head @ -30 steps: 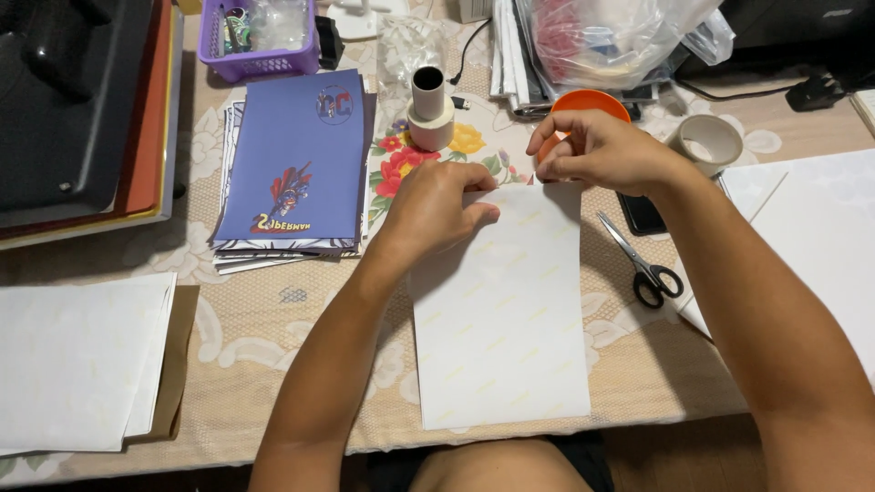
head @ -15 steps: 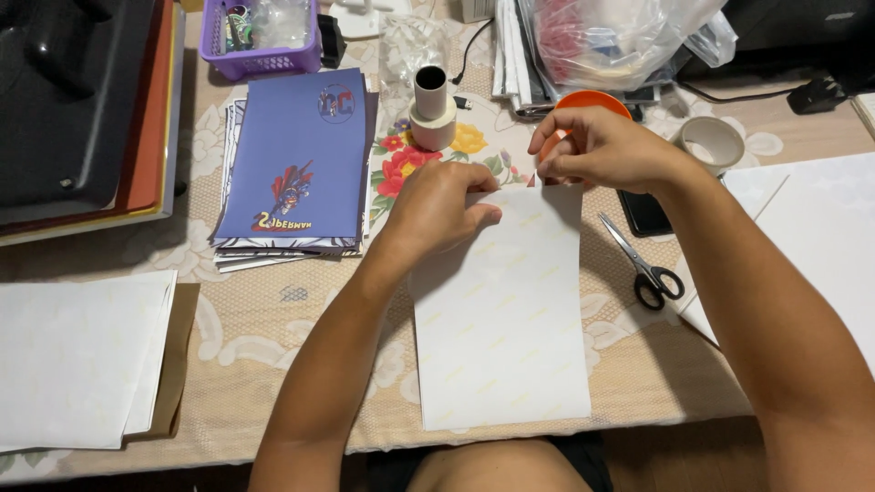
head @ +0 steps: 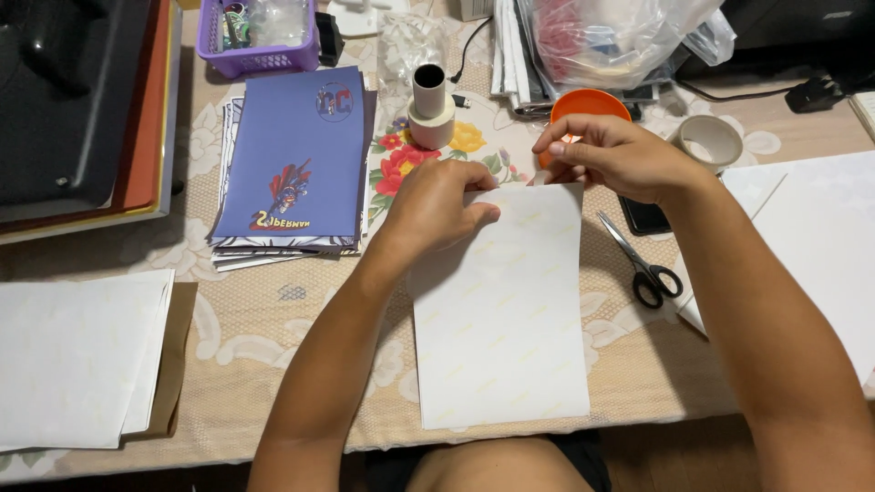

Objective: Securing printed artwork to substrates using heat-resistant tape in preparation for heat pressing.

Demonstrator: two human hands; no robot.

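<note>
The sheet (head: pixel 501 310) is pressed flat on the desk (head: pixel 273 319) by the left hand (head: pixel 437 205) — its far right corner is pinched by the right hand (head: pixel 611 155), scissors (head: pixel 643 264) just right.

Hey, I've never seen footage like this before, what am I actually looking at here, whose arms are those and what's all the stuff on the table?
This is one picture from a camera worn on a person's head, looking down at their own two bare arms, so no machine is involved. The left hand presses flat on the top left part of a white sheet of paper lying on a table with a lace-patterned cloth. The right hand pinches at the sheet's top right corner. Beside it lie black-handled scissors and a roll of tape. An orange cup is partly hidden behind the right hand. To the left sit a stack of blue printed folders, a purple basket and a pile of white paper. Further back stands another roll with a tube standing in it.
</note>
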